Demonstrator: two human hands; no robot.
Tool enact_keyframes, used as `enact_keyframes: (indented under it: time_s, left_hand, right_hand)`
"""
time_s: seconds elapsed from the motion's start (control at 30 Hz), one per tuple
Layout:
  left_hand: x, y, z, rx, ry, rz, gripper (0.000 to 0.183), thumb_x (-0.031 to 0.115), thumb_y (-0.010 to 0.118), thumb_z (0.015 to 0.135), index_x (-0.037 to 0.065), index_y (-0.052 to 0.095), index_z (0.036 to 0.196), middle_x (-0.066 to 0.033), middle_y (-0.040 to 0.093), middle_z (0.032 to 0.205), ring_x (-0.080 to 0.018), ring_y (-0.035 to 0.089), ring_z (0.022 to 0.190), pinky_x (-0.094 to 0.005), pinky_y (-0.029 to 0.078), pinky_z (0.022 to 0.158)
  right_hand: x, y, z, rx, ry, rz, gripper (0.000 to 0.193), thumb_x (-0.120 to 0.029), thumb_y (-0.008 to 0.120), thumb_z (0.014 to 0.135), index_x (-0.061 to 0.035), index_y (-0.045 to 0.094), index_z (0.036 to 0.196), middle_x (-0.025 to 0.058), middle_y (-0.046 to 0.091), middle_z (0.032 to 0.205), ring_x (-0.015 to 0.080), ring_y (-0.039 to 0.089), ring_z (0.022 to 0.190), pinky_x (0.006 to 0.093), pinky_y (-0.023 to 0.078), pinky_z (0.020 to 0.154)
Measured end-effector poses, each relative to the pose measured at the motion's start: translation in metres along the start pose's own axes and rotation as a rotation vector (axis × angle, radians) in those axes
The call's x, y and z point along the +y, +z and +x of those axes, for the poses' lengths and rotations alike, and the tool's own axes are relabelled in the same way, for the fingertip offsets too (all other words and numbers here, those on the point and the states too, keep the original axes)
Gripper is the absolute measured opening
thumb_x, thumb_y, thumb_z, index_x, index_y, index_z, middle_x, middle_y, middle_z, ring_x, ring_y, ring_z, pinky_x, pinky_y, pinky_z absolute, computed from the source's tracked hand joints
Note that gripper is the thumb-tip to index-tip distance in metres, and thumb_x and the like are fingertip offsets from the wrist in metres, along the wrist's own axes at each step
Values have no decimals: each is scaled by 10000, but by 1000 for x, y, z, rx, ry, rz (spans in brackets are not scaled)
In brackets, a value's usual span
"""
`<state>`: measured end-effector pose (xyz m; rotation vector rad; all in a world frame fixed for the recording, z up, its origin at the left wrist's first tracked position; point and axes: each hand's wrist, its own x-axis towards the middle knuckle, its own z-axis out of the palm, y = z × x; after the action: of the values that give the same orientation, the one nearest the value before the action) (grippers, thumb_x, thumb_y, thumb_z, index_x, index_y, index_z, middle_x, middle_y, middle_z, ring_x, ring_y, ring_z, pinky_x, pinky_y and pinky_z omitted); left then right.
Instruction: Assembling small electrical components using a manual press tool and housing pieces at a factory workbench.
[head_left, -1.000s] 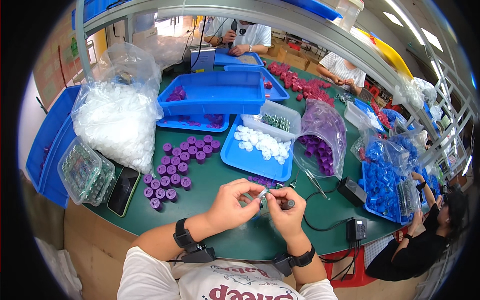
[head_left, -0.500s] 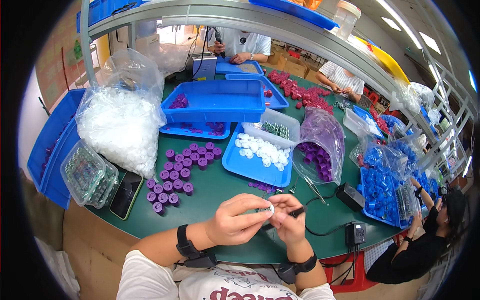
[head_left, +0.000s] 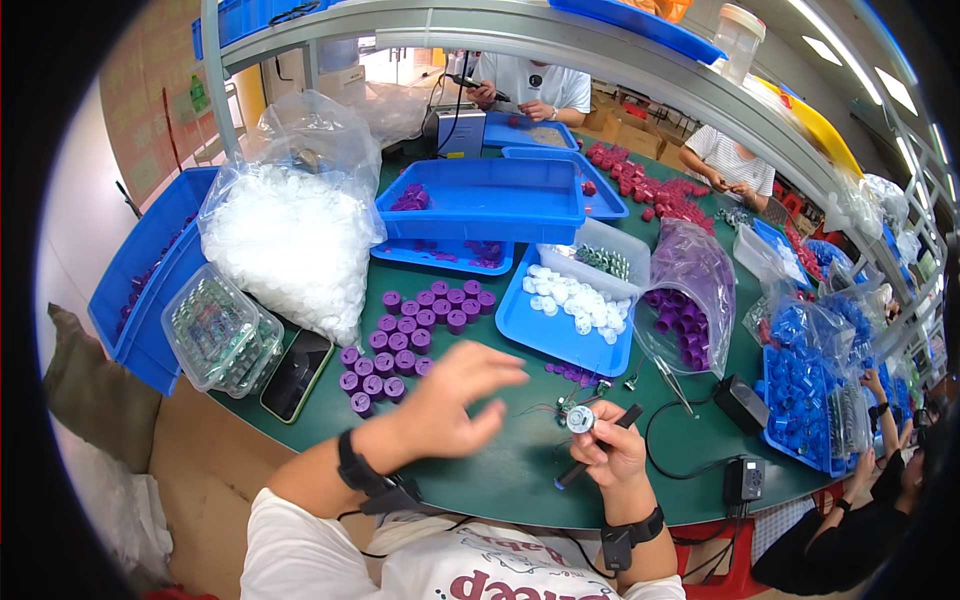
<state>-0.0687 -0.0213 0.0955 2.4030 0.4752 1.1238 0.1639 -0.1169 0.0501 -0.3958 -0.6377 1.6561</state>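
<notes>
My left hand (head_left: 455, 398) is over the green table, its fingers stretched apart with nothing in them. My right hand (head_left: 612, 450) pinches a small round white part (head_left: 580, 419) with a dark mark on its face. A black pen-like tool (head_left: 629, 415) with a bluish end lies across the same hand's fingers. Thin wires and small electronic pieces (head_left: 566, 404) show just beyond the white part; whether they join it I cannot tell. Purple cylindrical caps (head_left: 404, 340) stand grouped beyond my left hand.
Blue trays (head_left: 520, 325), one with white round parts (head_left: 590, 312), stand ahead. Left are a bag of white pieces (head_left: 290, 245), a clear box of circuit boards (head_left: 222, 330) and a phone (head_left: 297, 375). Tweezers (head_left: 674, 386) and a purple-parts bag (head_left: 690, 290) lie right. Co-workers sit around.
My left hand has let go of the white part and moved left, its fingers spreading. My right hand keeps the part, now turned face up. The view has shifted left.
</notes>
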Motion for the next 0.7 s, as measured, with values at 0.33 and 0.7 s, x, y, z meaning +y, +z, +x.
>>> enact_keyframes:
  time_s: [0.33, 0.7]
  left_hand:
    - [-52, -22, -31, -264, -262, 823, 352, 281, 785, 596, 7, 623, 748, -118, 506, 801, -283, 463, 831, -383, 395, 712]
    - [-10, 3, -15, -11, -432, -471, 348, 0, 686, 751, 6, 615, 1092, -79, 608, 979, -106, 606, 834, -211, 510, 646]
  right_hand:
    - [4, -1, 3, 84, 8, -82, 88, -41, 560, 835, 1, 603, 900, 125, 620, 738, 73, 418, 457, 216, 302, 436]
    - [7, 4, 3, 130, 26, -162, 75, -35, 575, 860, 5, 615, 910, 112, 638, 749, 59, 415, 473, 196, 305, 437]
